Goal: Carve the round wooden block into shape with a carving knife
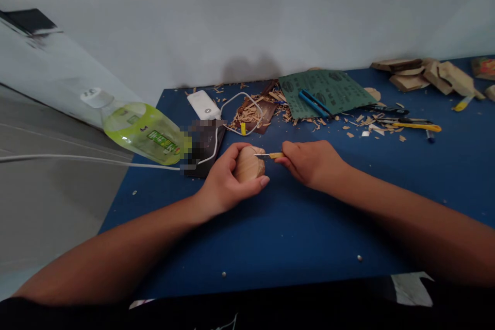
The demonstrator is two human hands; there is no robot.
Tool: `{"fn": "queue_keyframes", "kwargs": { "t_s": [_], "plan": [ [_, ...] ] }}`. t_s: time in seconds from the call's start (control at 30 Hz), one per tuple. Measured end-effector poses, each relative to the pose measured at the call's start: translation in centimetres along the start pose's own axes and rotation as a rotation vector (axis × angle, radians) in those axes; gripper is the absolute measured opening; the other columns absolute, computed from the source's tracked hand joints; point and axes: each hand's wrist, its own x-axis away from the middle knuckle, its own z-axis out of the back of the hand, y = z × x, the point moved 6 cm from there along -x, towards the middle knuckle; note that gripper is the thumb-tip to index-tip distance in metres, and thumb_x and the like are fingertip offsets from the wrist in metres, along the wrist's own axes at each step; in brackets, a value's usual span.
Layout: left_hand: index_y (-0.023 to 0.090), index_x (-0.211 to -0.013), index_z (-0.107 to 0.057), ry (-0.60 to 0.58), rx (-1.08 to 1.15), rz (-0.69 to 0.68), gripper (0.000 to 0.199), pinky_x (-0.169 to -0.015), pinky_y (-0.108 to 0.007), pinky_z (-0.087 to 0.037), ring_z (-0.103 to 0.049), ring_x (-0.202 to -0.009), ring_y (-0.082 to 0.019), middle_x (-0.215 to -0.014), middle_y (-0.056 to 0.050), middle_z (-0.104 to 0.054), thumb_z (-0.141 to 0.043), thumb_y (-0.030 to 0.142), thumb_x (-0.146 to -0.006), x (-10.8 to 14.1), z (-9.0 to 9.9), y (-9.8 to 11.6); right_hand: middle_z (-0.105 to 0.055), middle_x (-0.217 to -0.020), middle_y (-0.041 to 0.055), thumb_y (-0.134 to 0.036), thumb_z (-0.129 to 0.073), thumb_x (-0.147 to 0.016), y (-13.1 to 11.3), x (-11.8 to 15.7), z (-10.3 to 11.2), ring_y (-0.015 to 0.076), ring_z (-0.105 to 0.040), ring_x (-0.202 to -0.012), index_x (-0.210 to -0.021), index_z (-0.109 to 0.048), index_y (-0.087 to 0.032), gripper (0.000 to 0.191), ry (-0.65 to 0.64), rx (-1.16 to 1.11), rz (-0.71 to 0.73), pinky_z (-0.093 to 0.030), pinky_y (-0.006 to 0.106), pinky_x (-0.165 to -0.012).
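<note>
My left hand [226, 180] is wrapped round a pale wood block [247, 165] with a rounded outline and rough, cut facets on its right side. From the right, my right hand [309, 162] grips a small carving knife by its yellowish handle [277, 155]. The thin blade [262, 154] points left and lies against the block's upper right part, as far as I can see. Both hands are above the near middle of the blue table [286, 237]. My fingers hide the rear of the block and most of the handle.
Wood shavings [249, 113] lie behind my hands, beside green sandpaper [328, 93] with a blue cutter [313, 103] on it. A yellow cutter [417, 125] and wood blocks [436, 75] are at right. Left are a tilted bottle [143, 131], a white power bank [203, 104] and its cable [116, 163].
</note>
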Motion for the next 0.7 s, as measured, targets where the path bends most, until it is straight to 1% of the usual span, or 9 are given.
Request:
{"fn": "queue_keyframes", "kwargs": {
  "t_s": [0.07, 0.17, 0.23, 0.3, 0.4, 0.47, 0.57, 0.7],
  "plan": [
    [0.019, -0.124, -0.056, 0.015, -0.001, 0.027, 0.067, -0.076, -0.031, -0.057, -0.066, -0.084, -0.018, -0.104, -0.005, -0.069, -0.091, 0.044, -0.073, -0.3, 0.2, 0.0, -0.079, -0.093, 0.0106, -0.058, -0.016, -0.114, 1.1, -0.4, 0.1, 0.0235, -0.068, -0.073, -0.114, -0.062, -0.019, 0.06, 0.025, 0.018, -0.07, -0.02, 0.033, -0.06],
    [0.02, -0.123, -0.055, -0.005, 0.033, 0.033, 0.067, -0.072, -0.029, -0.054, -0.062, -0.08, -0.016, -0.099, -0.003, -0.067, -0.091, 0.046, -0.073, -0.5, 0.2, 0.0, -0.078, -0.091, 0.0101, -0.056, -0.018, -0.115, 3.2, -0.8, 0.4, 0.0231, -0.068, -0.071, -0.112, -0.063, -0.019, 0.058, 0.086, 0.038, -0.202, -0.02, 0.033, -0.06],
    [0.02, -0.125, -0.054, -0.028, 0.075, 0.023, 0.068, -0.07, -0.027, -0.052, -0.059, -0.076, -0.014, -0.097, -0.002, -0.065, -0.091, 0.046, -0.074, -0.4, 0.1, -0.3, -0.077, -0.089, 0.0092, -0.058, -0.016, -0.114, 3.9, -0.8, 0.6, 0.0226, -0.067, -0.07, -0.11, -0.062, -0.02, 0.06, 0.127, 0.01, -0.23, -0.02, 0.033, -0.06],
    [0.019, -0.127, -0.055, -0.057, 0.148, 0.025, 0.067, -0.066, -0.026, -0.049, -0.055, -0.072, -0.012, -0.096, -0.001, -0.062, -0.09, 0.047, -0.077, -0.4, -0.1, -1.0, -0.076, -0.087, 0.0075, -0.061, -0.015, -0.114, 3.3, -0.7, 0.5, 0.0219, -0.066, -0.071, -0.108, -0.062, -0.02, 0.063, 0.125, -0.076, -0.155, -0.021, 0.033, -0.06],
    [0.021, -0.131, -0.054, -0.126, 0.317, 0.04, 0.069, -0.059, -0.025, -0.045, -0.05, -0.065, -0.009, -0.093, 0.001, -0.059, -0.088, 0.052, -0.08, -0.5, -0.6, -2.4, -0.075, -0.087, 0.0059, -0.063, -0.013, -0.113, 1.0, -0.2, 0.0, 0.0205, -0.064, -0.07, -0.106, -0.06, -0.02, 0.064, 0.069, -0.201, 0.032, -0.023, 0.033, -0.061],
    [0.022, -0.135, -0.052, -0.181, 0.403, 0.048, 0.071, -0.056, -0.025, -0.042, -0.047, -0.062, -0.009, -0.088, 0.003, -0.056, -0.087, 0.054, -0.082, -0.5, -1.0, -3.0, -0.075, -0.088, 0.0063, -0.063, -0.012, -0.113, -0.3, 0.1, -0.2, 0.0203, -0.064, -0.07, -0.105, -0.06, -0.02, 0.064, 0.04, -0.236, 0.117, -0.023, 0.033, -0.062],
    [0.023, -0.135, -0.054, -0.259, 0.443, 0.056, 0.071, -0.056, -0.024, -0.039, -0.045, -0.062, -0.009, -0.087, 0.004, -0.052, -0.088, 0.055, -0.081, -0.3, -1.4, -3.0, -0.075, -0.089, 0.0071, -0.06, -0.013, -0.114, -1.1, 0.4, -0.4, 0.0205, -0.063, -0.07, -0.107, -0.059, -0.02, 0.061, -0.007, -0.233, 0.141, -0.022, 0.033, -0.062],
    [0.023, -0.128, -0.056, -0.353, 0.508, 0.113, 0.071, -0.055, -0.023, -0.034, -0.042, -0.063, -0.008, -0.087, 0.004, -0.048, -0.09, 0.057, -0.077, 0.2, -2.1, -2.0, -0.077, -0.092, 0.0091, -0.056, -0.021, -0.115, -1.2, 0.3, -0.2, 0.0221, -0.066, -0.071, -0.112, -0.059, -0.019, 0.053, -0.073, -0.124, 0.113, -0.019, 0.033, -0.06]
  ]
}}
